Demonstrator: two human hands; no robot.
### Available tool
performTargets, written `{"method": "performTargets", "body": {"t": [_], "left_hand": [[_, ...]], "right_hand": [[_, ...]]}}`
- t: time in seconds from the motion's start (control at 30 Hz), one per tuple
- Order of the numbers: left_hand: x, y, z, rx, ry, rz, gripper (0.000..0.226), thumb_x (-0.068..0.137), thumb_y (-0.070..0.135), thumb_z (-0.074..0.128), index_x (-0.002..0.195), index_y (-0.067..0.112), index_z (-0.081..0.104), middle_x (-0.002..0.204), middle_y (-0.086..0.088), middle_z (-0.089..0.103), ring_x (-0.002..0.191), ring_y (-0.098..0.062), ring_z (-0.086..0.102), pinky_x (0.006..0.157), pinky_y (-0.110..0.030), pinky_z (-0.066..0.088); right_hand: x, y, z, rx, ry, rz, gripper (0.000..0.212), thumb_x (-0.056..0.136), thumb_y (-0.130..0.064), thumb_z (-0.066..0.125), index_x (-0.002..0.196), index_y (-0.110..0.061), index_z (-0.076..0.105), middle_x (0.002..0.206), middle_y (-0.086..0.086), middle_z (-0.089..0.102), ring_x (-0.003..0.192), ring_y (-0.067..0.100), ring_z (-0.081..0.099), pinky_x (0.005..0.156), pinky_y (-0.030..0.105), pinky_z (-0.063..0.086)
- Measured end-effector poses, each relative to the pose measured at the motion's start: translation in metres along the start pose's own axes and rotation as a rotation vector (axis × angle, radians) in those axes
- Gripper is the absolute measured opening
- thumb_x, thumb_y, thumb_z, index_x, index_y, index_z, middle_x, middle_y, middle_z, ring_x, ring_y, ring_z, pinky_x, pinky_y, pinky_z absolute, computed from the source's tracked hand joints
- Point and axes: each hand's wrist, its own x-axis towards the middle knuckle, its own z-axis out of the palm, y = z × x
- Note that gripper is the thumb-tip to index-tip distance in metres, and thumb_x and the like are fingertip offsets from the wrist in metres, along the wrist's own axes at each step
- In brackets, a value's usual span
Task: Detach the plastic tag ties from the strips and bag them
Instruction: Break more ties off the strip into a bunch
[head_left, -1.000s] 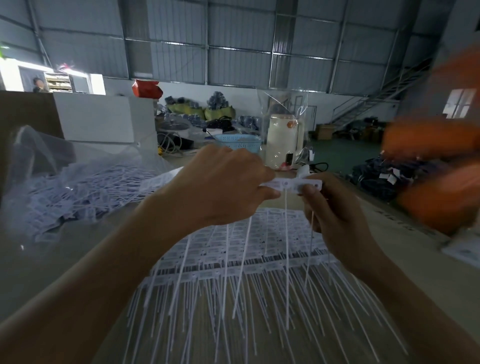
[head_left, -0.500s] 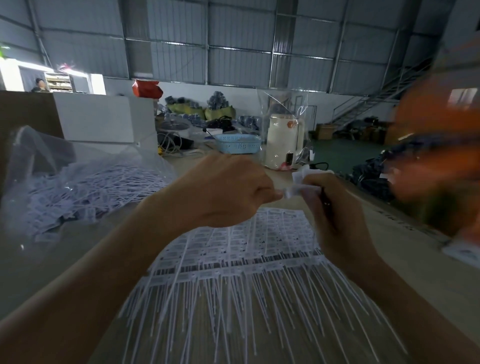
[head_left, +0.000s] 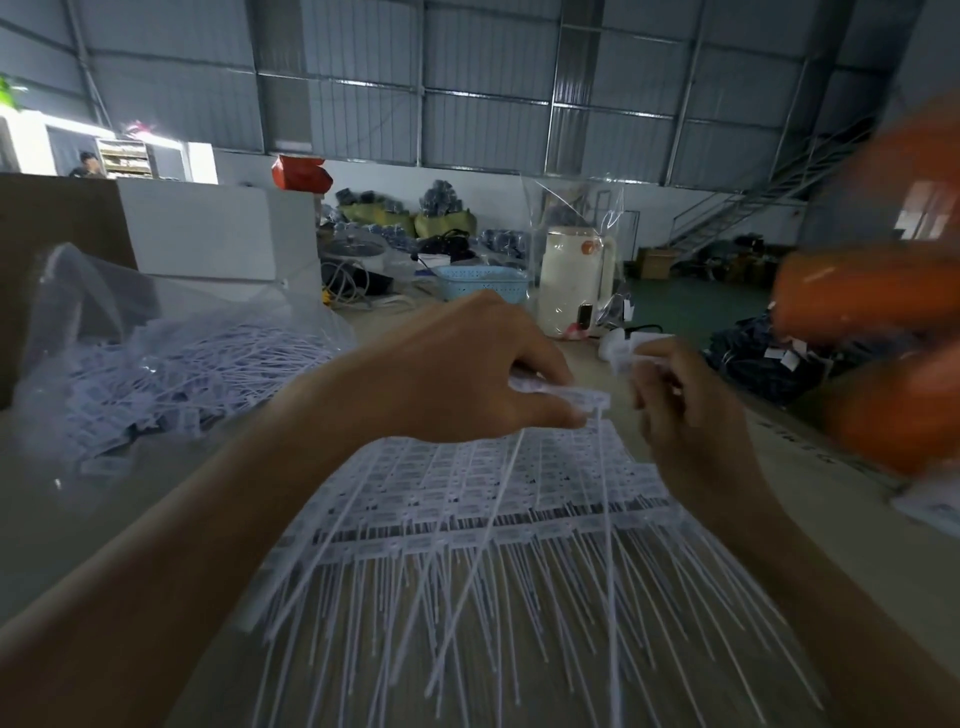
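Left hand (head_left: 467, 374) pinches a strip of tag ties (head_left: 566, 397) above the desk (head_left: 78, 519); right hand (head_left: 691, 415) pinches one detached tie head. Tip: grip close to the joint, twist w/ a short snap. More strips (head_left: 493, 519) lie mid-desk btwn the arms. Clear bag (head_left: 156, 374) sits toward the left edge, open room beside it; blurred orange objects (head_left: 883, 338) crowd the right side.

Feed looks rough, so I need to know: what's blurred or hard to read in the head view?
Head view: dim overall; orange shape at right is smeared by motion blur; right hand slightly soft; doorway at far left blown out; wide-angle bends the edges.
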Motion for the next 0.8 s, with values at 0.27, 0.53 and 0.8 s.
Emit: {"method": "performTargets", "body": {"t": [0.27, 0.53, 0.8], "left_hand": [[0.002, 0.005, 0.000, 0.228, 0.132, 0.041, 0.027, 0.089, 0.057, 0.062, 0.106, 0.038, 0.071, 0.080, 0.025, 0.059, 0.064, 0.000, 0.050, 0.058, -0.026, 0.044], [0.001, 0.011, 0.011, 0.375, 0.170, 0.125, 0.036, 0.092, 0.062, 0.052, 0.101, 0.033, 0.072, 0.088, 0.012, 0.072, 0.073, -0.012, 0.064, 0.058, -0.024, 0.035], [0.003, 0.009, 0.009, 0.238, 0.131, 0.095, 0.040, 0.096, 0.056, 0.048, 0.123, 0.032, 0.065, 0.110, 0.015, 0.068, 0.092, -0.007, 0.059, 0.070, -0.029, 0.045]], "right_hand": [[-0.003, -0.004, -0.003, 0.469, -0.238, 0.148, 0.028, 0.105, -0.020, 0.042, 0.102, -0.027, 0.069, 0.058, 0.004, 0.032, 0.047, 0.015, 0.022, 0.045, 0.025, 0.023], [-0.012, -0.018, 0.001, 0.541, -0.353, 0.144, 0.032, 0.099, -0.046, 0.050, 0.086, -0.019, 0.062, 0.059, 0.003, 0.030, 0.050, 0.017, 0.021, 0.046, 0.030, 0.021], [-0.009, -0.018, -0.003, 0.702, -0.343, 0.277, 0.031, 0.103, -0.032, 0.046, 0.077, -0.020, 0.058, 0.062, 0.004, 0.028, 0.053, 0.022, 0.016, 0.047, 0.030, 0.018]]}}
